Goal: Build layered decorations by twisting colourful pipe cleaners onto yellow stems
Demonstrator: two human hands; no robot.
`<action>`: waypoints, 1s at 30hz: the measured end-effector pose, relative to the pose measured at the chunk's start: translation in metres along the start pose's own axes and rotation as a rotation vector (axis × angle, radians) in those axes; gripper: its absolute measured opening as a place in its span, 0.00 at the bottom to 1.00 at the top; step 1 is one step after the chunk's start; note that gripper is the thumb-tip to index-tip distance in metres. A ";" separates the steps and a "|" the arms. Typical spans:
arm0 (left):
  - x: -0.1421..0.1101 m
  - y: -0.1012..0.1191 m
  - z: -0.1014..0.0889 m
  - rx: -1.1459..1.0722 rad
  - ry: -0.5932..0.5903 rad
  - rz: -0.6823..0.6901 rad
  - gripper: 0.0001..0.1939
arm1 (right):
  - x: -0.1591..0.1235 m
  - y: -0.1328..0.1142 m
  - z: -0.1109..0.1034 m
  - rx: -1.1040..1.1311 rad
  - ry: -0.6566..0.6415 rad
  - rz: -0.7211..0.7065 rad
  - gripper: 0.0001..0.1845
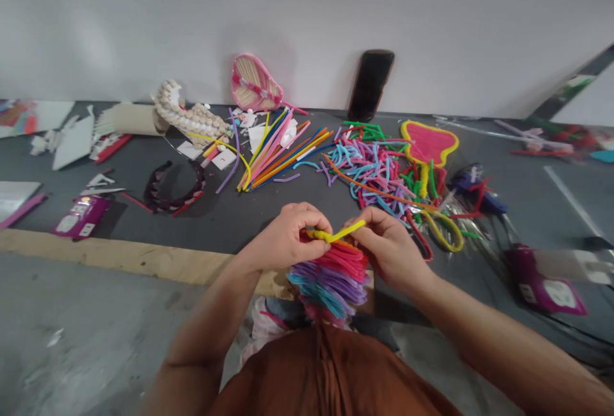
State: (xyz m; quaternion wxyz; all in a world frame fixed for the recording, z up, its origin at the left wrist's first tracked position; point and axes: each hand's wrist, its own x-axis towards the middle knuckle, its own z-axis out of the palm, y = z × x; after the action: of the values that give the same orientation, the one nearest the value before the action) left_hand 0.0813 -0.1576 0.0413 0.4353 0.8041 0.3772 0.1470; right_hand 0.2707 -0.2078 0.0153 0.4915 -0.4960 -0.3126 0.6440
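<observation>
In the head view, a bundle of pipe cleaners (330,281) in red, purple and blue layers hangs at the table's front edge, close to my body. My left hand (300,235) pinches its top edge, where yellow pipe cleaner is wound around. From there the free end of the yellow pipe cleaner (348,231) slants up to the right. The thumb and fingers of my right hand (391,246) are closed on that end. Fingers cover parts of the bundle's top.
Cut pipe cleaners (369,169) lie piled behind my right hand, beside a pink-and-yellow shape (429,143). Long pipe cleaners (273,157) fan out further left. A dark headband (175,192) and a purple packet (81,216) lie left. A phone (371,83) leans against the wall.
</observation>
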 end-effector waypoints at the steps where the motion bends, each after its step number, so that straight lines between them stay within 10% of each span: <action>1: 0.000 0.000 0.000 0.000 0.001 0.000 0.04 | 0.000 0.000 0.001 -0.005 -0.007 0.019 0.14; 12: -0.001 -0.001 0.000 -0.036 -0.004 -0.010 0.06 | 0.005 0.000 -0.006 -0.069 -0.282 0.128 0.17; 16: -0.001 -0.003 0.001 -0.036 0.016 -0.016 0.06 | 0.017 -0.016 -0.022 -0.402 -0.465 -0.074 0.14; 20: 0.001 -0.004 0.002 0.017 0.042 -0.032 0.07 | 0.006 -0.038 -0.023 -0.691 -0.191 -0.523 0.09; 24: 0.002 -0.001 0.005 0.083 0.047 -0.024 0.08 | -0.021 -0.046 -0.004 -1.298 -0.234 -0.974 0.07; 30: -0.001 0.001 0.008 0.102 0.068 0.011 0.09 | -0.034 -0.035 0.014 -1.632 -0.052 -1.066 0.07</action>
State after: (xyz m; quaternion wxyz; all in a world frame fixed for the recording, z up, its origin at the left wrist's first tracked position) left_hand 0.0854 -0.1635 0.0377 0.3798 0.8219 0.3944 0.1571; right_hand 0.2695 -0.2277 0.0621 0.2167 -0.4631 -0.8568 -0.0667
